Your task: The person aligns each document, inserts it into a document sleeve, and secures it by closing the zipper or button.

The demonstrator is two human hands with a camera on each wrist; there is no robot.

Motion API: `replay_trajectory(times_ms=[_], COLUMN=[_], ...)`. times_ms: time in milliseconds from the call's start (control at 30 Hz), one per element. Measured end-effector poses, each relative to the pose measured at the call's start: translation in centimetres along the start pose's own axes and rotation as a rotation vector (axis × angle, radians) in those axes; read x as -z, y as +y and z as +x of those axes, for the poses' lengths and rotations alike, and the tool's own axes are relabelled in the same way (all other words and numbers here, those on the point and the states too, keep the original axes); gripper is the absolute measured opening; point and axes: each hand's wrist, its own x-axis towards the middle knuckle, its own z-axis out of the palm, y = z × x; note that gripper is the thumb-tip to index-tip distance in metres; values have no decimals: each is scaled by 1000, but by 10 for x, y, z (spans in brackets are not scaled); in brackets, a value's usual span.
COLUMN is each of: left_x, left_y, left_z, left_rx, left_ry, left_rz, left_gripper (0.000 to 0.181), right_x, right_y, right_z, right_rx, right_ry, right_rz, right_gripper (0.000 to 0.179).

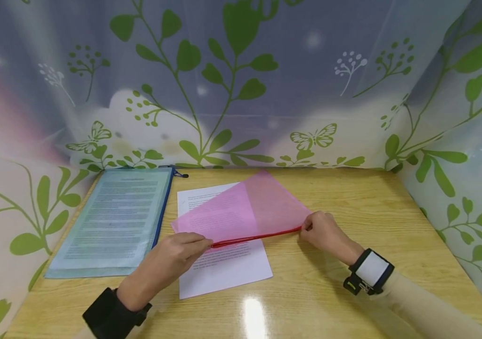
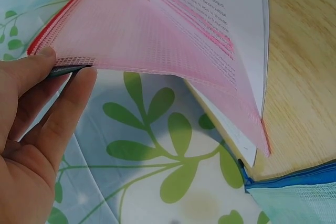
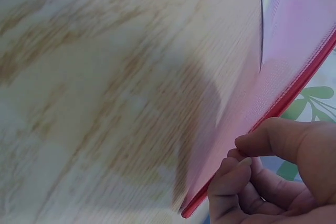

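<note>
A pink mesh zipper pouch (image 1: pixel 232 212) with a red zipper edge slants over a stack of printed paper (image 1: pixel 228 268). My left hand (image 1: pixel 179 252) pinches the left end of the red edge between thumb and fingers; in the left wrist view a dark tab (image 2: pixel 68 70) shows at those fingertips. At the other end of the zipper, my right hand (image 1: pixel 325 235) pinches the edge, its fingers curled, as the right wrist view also shows. Printed text shows through the left half of the pouch. The near edge is raised toward me, with the far corner reaching back over the table.
A light blue mesh zipper pouch (image 1: pixel 109 221) with printed sheets inside lies at the left, its blue zipper on the right side. The wooden table (image 1: pixel 376 197) is bordered by a leaf-patterned curtain (image 1: pixel 287 117) at the back and sides.
</note>
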Motion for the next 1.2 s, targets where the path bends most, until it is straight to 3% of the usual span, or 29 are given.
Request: replay_trajectory(times_ms=[367,933,1200], left_x=[1,2,2], left_y=[-1,-2,-2], left_z=[0,-3,-3], left_rx=[25,21,13], left_ry=[-17,-7,4], left_rz=[-9,12,12], left_gripper=[31,32,31], right_x=[1,4,5], right_y=[2,11,13], right_z=[1,0,1], right_rx=[6,-60,-43], right_ry=[9,13,35], right_rz=[-13,-33,-48], right_gripper=[14,13,15])
